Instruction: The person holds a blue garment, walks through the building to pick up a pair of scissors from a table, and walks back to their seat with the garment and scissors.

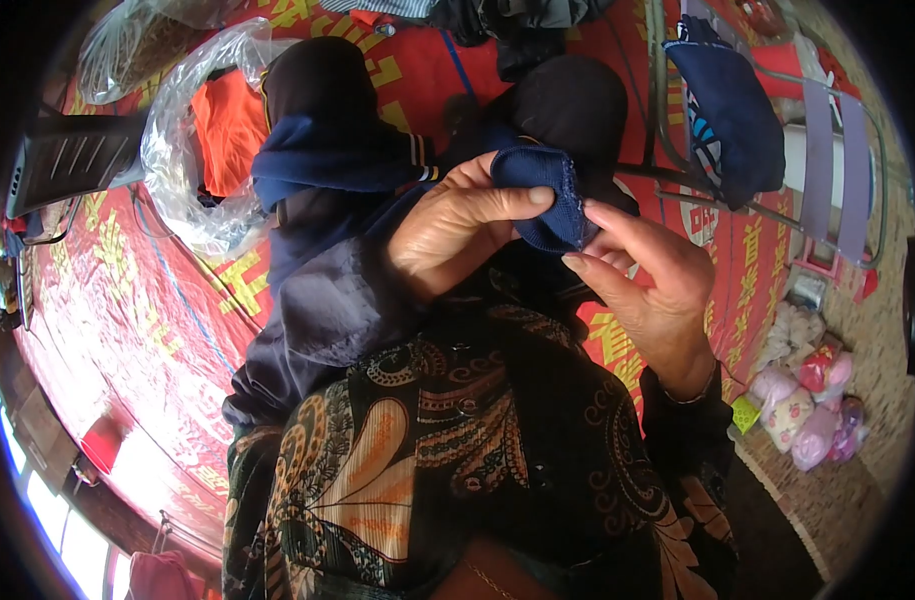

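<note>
A dark blue ribbed knit cuff (537, 185) is held up in front of my lap, its frayed edge on the right side. My left hand (457, 225) pinches it, with the thumb lying across the knit. At the cuff's edge, the fingertips of my right hand (657, 290) are close together; anything tiny between them is too small to make out. The rest of the dark blue garment (322, 155), with a striped band, lies over my knees.
On the left, a clear plastic bag (162, 145) holds orange cloth (227, 125) beside a black chair (77, 160). Dark blue cloth (732, 115) hangs on a metal-framed chair (852, 180) at right. Small bundles (812, 415) lie lower right, on the floor.
</note>
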Motion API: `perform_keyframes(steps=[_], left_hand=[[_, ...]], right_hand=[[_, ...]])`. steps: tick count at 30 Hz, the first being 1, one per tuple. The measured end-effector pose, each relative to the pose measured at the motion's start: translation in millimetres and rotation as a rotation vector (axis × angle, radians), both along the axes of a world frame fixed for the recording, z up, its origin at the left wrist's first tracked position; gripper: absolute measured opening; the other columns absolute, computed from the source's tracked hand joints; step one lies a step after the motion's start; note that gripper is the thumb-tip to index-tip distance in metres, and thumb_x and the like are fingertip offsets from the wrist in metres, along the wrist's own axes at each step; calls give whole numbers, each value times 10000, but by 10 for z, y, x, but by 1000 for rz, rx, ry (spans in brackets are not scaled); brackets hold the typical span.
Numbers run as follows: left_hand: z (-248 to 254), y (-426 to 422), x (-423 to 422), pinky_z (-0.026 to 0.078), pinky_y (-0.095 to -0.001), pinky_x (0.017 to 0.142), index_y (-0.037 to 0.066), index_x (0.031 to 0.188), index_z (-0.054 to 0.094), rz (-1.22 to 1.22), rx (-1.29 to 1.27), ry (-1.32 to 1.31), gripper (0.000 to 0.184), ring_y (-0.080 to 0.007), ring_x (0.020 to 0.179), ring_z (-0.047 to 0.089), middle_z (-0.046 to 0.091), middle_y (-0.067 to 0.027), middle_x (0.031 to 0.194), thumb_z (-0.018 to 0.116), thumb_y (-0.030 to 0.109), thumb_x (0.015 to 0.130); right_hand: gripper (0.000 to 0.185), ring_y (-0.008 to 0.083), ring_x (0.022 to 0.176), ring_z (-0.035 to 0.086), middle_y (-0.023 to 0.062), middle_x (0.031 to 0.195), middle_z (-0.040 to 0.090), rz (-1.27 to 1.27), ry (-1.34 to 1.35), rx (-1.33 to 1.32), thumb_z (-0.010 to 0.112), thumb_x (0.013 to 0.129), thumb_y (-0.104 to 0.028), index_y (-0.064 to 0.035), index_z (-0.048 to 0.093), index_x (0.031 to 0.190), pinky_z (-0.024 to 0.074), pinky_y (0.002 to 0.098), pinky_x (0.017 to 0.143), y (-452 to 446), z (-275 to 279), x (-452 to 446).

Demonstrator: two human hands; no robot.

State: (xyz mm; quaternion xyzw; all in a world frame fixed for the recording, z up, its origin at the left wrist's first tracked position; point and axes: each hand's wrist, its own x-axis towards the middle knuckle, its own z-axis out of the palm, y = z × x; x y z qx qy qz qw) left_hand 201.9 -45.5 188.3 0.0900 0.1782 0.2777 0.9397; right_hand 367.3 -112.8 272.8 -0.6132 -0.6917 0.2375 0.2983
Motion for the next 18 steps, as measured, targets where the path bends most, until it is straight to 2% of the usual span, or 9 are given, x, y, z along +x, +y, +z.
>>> perform_keyframes(steps=[1, 4, 8, 11, 13, 14, 18], left_hand=[[0, 2, -2, 474, -303, 870, 82, 1002, 648, 1, 3, 2, 176, -132, 895, 631, 680, -18, 950, 679, 44, 832], [18, -10, -3, 477, -302, 862, 81, 998, 647, 15, 19, 20, 174, -133, 889, 630, 679, -21, 949, 679, 43, 832], [51, -21, -20, 489, -309, 847, 76, 992, 648, 35, 18, 34, 167, -138, 874, 636, 681, -26, 939, 682, 45, 831], [-11, -29, 4, 502, -317, 831, 74, 983, 652, 30, -6, 50, 158, -145, 855, 644, 683, -29, 923, 676, 36, 832], [-25, -35, 11, 506, -322, 825, 75, 981, 654, 30, -20, 51, 156, -147, 851, 647, 684, -30, 919, 674, 33, 832], [-30, -36, 12, 511, -327, 819, 75, 978, 656, 30, -36, 54, 154, -149, 846, 649, 685, -32, 914, 671, 29, 832], [-47, -16, 16, 522, -330, 802, 76, 978, 656, 17, -41, 52, 150, -149, 844, 654, 687, -36, 920, 665, 29, 836]], right_hand=[[394, 139, 557, 571, 51, 652, 582, 2, -68, 51, 804, 667, -47, -52, 669, 1038, 463, 256, 508, 0, -21, -17], [361, 154, 546, 564, 58, 649, 581, 10, -180, 163, 785, 687, -29, -46, 669, 1028, 444, 281, 489, 10, -98, 5], [311, 172, 538, 558, 73, 650, 583, 32, -176, 203, 756, 715, -3, -31, 670, 1012, 434, 297, 483, 37, -81, -7], [249, 177, 541, 559, 87, 664, 594, 10, -110, 126, 721, 748, 25, -12, 671, 989, 436, 290, 487, 20, -95, 6], [208, 162, 555, 570, 108, 678, 606, -13, 65, 45, 702, 776, 30, 8, 667, 980, 437, 274, 497, 12, -117, 17], [208, 162, 555, 570, 108, 678, 606, -13, 66, 43, 702, 776, 30, 8, 667, 980, 437, 274, 497, 19, -115, 17], [156, 103, 592, 577, 89, 688, 629, -53, 198, -71, 664, 826, 18, 26, 661, 981, 447, 238, 520, 46, -102, 16]])
